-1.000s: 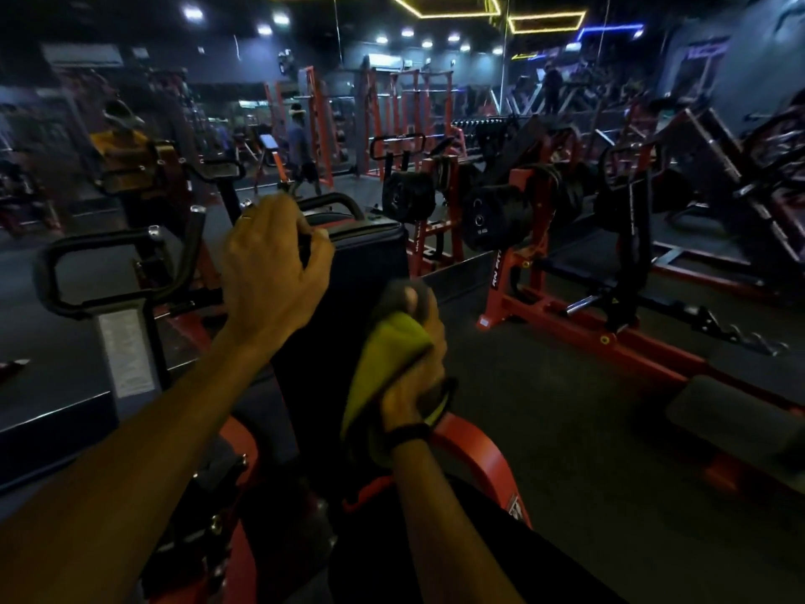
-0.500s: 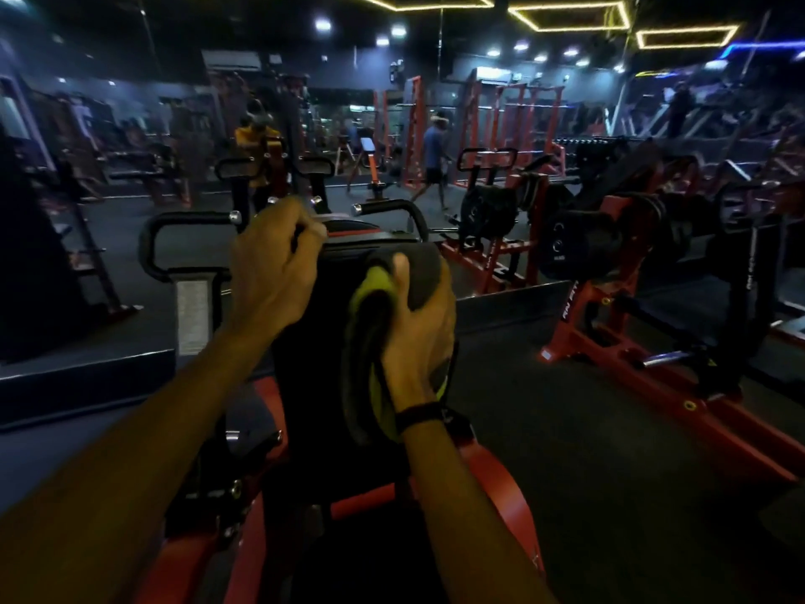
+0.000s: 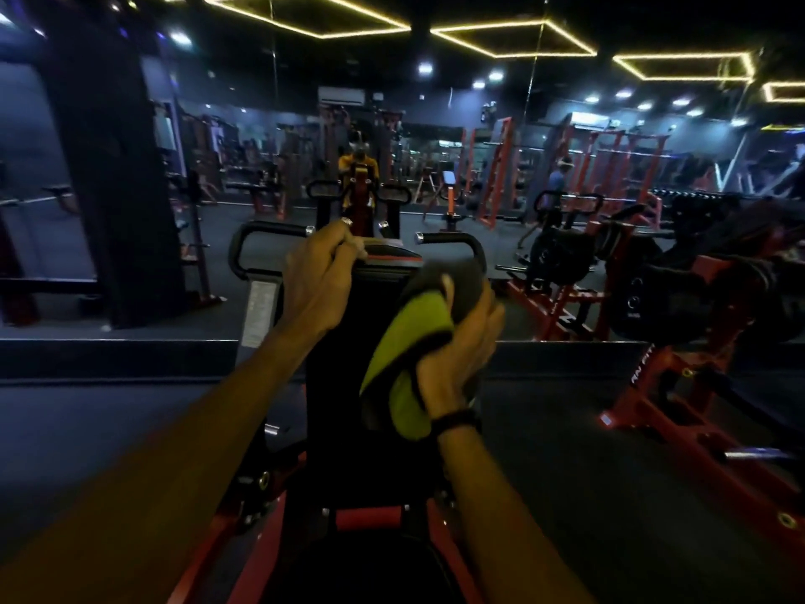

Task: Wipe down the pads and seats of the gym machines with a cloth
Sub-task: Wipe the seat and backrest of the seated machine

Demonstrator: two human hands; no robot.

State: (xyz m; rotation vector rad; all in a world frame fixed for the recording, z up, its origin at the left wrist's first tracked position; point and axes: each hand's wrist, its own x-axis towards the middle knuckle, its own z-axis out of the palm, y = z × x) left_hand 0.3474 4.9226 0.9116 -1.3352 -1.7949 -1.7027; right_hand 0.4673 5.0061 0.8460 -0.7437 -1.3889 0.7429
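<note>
At the centre of the frame stands an upright black pad (image 3: pixel 344 342) on a red-framed machine (image 3: pixel 244 534). The left hand (image 3: pixel 316 289) sits at the pad's top left corner, its fingers curled over the upper edge and gripping it; a ring shows on one finger. Just right of it, the right hand (image 3: pixel 457 342) clutches a cloth (image 3: pixel 409 342), yellow-green with a dark grey side, fingers wrapped round the bunched fabric and pressing it against the pad's upper right edge. A dark band circles the right wrist. Black handles (image 3: pixel 257 237) loop out behind the pad on both sides, above centre. A white label (image 3: pixel 259 313) runs down the post left of the pad. In the right half of the frame stand more red machines (image 3: pixel 679 385) with black weight plates. Yellow light strips (image 3: pixel 514 37) cross the ceiling along the top. A mirror (image 3: pixel 414 167) fills the far wall at mid-height.
</note>
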